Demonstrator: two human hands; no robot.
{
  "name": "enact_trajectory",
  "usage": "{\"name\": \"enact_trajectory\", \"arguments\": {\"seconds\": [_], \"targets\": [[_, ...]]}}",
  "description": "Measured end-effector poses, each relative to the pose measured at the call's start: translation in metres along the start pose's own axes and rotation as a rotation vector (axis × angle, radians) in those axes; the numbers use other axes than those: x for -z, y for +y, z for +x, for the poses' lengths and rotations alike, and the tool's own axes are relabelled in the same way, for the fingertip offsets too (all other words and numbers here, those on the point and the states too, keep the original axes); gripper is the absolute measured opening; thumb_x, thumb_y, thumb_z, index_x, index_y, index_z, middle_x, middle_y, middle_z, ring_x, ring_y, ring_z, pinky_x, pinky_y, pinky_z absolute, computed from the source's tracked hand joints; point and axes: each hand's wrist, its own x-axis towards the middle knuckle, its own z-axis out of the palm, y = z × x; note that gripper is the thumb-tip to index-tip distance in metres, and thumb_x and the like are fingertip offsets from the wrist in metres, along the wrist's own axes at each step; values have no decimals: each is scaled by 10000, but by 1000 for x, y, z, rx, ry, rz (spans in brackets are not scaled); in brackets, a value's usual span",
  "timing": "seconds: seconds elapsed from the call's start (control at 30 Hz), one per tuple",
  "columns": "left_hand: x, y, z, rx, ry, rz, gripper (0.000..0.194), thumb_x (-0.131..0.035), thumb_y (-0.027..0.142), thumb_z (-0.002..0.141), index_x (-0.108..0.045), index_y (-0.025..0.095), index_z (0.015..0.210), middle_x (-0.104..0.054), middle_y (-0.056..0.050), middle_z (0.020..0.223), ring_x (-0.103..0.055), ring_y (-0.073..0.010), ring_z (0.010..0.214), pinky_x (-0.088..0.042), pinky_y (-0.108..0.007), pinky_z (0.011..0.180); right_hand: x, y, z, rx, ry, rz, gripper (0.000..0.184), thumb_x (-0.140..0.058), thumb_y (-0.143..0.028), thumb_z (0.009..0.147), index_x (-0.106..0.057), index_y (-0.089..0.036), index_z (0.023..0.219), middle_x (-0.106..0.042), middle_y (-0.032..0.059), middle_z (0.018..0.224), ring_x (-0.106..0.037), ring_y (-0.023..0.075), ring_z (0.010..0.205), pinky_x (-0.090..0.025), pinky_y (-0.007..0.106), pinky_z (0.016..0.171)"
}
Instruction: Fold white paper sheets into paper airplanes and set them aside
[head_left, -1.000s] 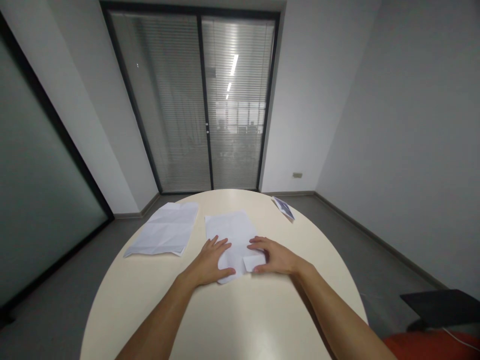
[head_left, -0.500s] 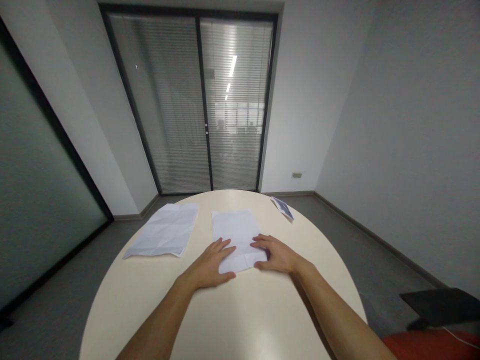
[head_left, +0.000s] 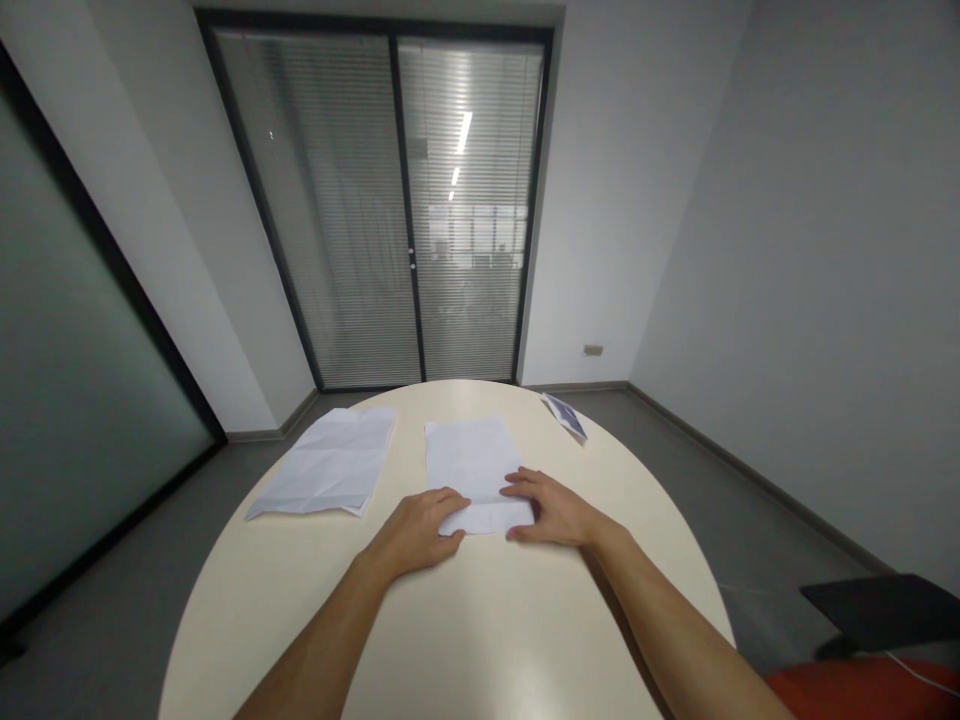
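A white sheet of paper [head_left: 469, 455] lies in the middle of the round table, with a crease running across it near its close edge. My left hand [head_left: 421, 530] is at the near left corner, its fingers curled together over the paper and the thumb at the near edge, closed on the sheet. At the right side is my right hand [head_left: 555, 510], its fingers apart and resting on the sheet; its thumb reaches the near right corner. The parts of the sheet beneath both hands are hidden.
On the left of the pale round table [head_left: 450, 630] lies a larger creased white paper [head_left: 330, 460]. A small folded printed piece [head_left: 565, 417] sits near the far right edge. Beyond the table, at lower right, are a black flat object [head_left: 885, 610] and something red [head_left: 847, 692].
My left hand has drawn its fingers in from a spread pose, closing over the near left corner. The sheet's near edge now lies straighter and slightly farther away. My right hand has barely moved.
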Motion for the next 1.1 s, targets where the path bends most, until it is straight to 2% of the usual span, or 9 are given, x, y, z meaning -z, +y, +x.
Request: {"name": "enact_trajectory", "arguments": {"seconds": [0.13,0.33,0.57,0.77,0.93,1.1], "targets": [[-3,-4,0,24,19,15,440,-556,278,892,-587,276,1331,-666,-28,1292,-621,-228,1170,-482,-348,1032,1,-2,0,10,1,5,781,-805,-617,669,-645,-248,1338,-534,137,1462,-413,381,1395,-289,541,1174],[-5,-9,0,44,-5,19,438,-541,296,921,-558,283,1358,-642,-20,1340,-599,-225,1209,-465,-353,1054,2,-3,1,6,7,1,721,-767,-624,721,-660,-230,1315,-551,142,1446,-423,371,1393,-307,532,1171],[-5,-11,1,80,7,-10,411,-498,264,943,-556,273,1349,-638,-18,1343,-573,-210,1231,-444,-356,1073,-3,5,0,-7,91,119,415,-653,-434,876,-695,-221,1230,-621,114,1373,-479,318,1367,-346,515,1158],[-1,-12,-2,145,32,-68,374,-559,278,891,-628,258,1258,-683,-23,1265,-611,-217,1180,-458,-345,1051,2,11,-3,-57,83,225,349,-605,-419,907,-711,-227,1178,-658,90,1326,-507,311,1344,-399,476,1119],[0,-17,-4,195,42,-139,371,-605,303,854,-664,245,1216,-713,-33,1214,-652,-219,1108,-485,-325,998,3,12,-3,-76,119,229,377,-537,-471,945,-715,-220,1163,-698,97,1243,-622,310,1180,-462,447,1027],[1,-19,-1,246,75,-157,310,-516,315,926,-669,258,1190,-729,-20,1196,-672,-214,1092,-487,-322,976,5,9,-3,-115,165,181,362,-465,-468,976,-686,-214,1110,-733,82,1027,-663,242,873,-508,373,808]]}}
